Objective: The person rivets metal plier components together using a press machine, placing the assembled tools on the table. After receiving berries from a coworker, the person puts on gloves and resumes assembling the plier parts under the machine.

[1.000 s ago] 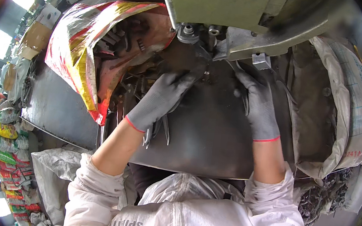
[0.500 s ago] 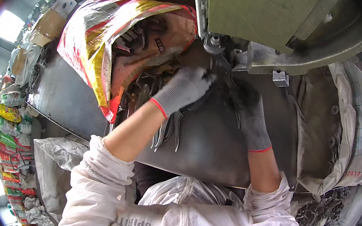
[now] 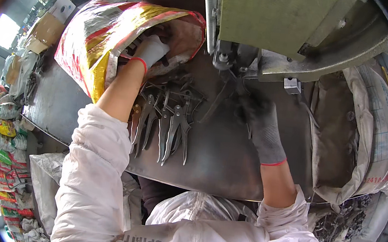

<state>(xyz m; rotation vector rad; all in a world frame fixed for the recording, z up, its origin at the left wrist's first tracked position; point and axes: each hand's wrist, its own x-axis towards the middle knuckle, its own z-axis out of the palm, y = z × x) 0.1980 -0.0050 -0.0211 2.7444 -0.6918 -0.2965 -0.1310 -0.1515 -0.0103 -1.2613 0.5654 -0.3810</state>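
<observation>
Olive-green press machine (image 3: 282, 21) over a dark steel tabletop (image 3: 227, 168), red-and-gold foil sack (image 3: 98, 33) of unfinished steel plier blanks (image 3: 170, 123): left hand (image 3: 151, 51), grip hidden inside the sack, should draw one blank cleanly while right hand (image 3: 262, 126), fingers curled on a blank, seats it squarely under the die.

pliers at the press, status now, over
Left hand inside the red-and-gold sack, grip hidden. Right hand on a pliers blank under the press head. Loose pliers piled between the arms.
</observation>
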